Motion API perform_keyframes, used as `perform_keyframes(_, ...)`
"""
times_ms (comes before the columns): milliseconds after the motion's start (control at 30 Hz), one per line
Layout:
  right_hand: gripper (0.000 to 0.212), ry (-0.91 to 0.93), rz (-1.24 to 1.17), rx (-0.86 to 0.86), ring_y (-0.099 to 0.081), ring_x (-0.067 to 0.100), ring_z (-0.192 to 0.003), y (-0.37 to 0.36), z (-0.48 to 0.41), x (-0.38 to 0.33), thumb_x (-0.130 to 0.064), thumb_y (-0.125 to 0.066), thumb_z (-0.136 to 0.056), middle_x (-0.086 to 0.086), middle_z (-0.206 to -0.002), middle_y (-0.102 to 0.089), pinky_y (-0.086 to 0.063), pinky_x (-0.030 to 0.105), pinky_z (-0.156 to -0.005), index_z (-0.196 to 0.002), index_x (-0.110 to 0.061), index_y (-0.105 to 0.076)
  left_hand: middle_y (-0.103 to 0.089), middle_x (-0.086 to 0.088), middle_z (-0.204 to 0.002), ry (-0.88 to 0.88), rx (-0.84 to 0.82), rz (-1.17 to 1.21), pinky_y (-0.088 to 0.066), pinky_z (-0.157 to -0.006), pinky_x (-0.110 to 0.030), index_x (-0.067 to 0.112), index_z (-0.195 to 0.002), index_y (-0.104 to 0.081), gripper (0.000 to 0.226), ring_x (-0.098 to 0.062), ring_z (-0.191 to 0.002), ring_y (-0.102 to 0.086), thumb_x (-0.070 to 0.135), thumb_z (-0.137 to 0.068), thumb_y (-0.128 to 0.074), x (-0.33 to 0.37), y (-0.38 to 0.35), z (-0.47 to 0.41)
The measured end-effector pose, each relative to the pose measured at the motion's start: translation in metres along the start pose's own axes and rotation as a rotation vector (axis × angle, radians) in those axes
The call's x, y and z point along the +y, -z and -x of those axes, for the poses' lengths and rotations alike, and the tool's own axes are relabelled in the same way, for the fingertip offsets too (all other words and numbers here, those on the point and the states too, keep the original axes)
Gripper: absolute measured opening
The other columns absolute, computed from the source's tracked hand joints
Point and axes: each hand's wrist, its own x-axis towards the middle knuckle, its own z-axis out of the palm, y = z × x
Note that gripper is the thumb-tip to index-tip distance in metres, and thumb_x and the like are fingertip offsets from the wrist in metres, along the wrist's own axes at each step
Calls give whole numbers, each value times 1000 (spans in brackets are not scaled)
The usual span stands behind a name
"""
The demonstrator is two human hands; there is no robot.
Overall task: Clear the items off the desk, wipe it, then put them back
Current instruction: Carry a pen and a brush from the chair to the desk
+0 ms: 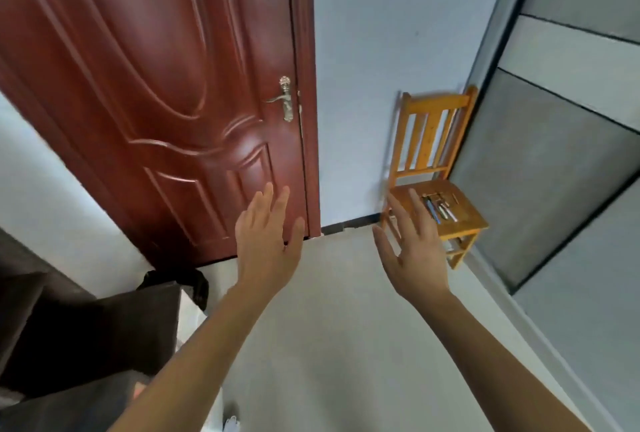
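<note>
1. Orange-yellow wood: a small slat-backed chair (434,104) stands at 3 o'clock from the middle of the view, its back to the pale wall (374,50), with grey panels (554,161) just beside it at its 3 o'clock.
2. A few pens (440,208) lie side by side on the chair's seat. They are too blurred to count.
3. The right hand (412,248) is held out in the air, fingers straight and spread, holding nothing. The pens sit at its 1 o'clock. Its fingertips overlap the seat's near edge in view, but I cannot tell whether they touch it.
4. The left hand (268,241), at 9 o'clock from the right, is likewise flat, its fingers relaxed and empty.
5. A red-brown panelled door (156,85) with a brass handle (282,99) fills the 10 o'clock side.
6. Dark brown furniture (86,327) sits at 8 o'clock, with a black bag (194,282) behind it on the light floor (346,327).
</note>
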Motion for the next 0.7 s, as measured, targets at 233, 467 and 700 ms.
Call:
perform_keyframes(233,52,-137,27,-44,-33,28,-147,44,-66,172,-43,-52,-103,6,-162,-31,-45,55,-106,-151,-27,-43,-21,-10,-164,-83,-141,33,-25,-116,-58,21,-155,-33,56,-33,-150,-21,43,-103,-32,129,-135,-81)
perform_keyframes(467,54,-221,105,-63,-40,29,-143,64,-128,271,-50,-50,-101,4,-161,-32,-50,52,-101,-151,-32,-40,-21,-11,-163,-123,-221,71,-26,-116,-57,19,-154,-33,56,-32,-151,-21,41,-103,-41,197,-205,-153)
perform_keyframes(700,55,-308,170,-95,-38,27,-143,24,-192,345,-52,-49,-101,0,-163,-27,-48,51,-103,-152,-34,-36,-7,-3,-167,-86,-300,158,-12,-122,-48,26,-157,-22,57,-25,-154,-8,43,-105,-35,211,-297,-240)
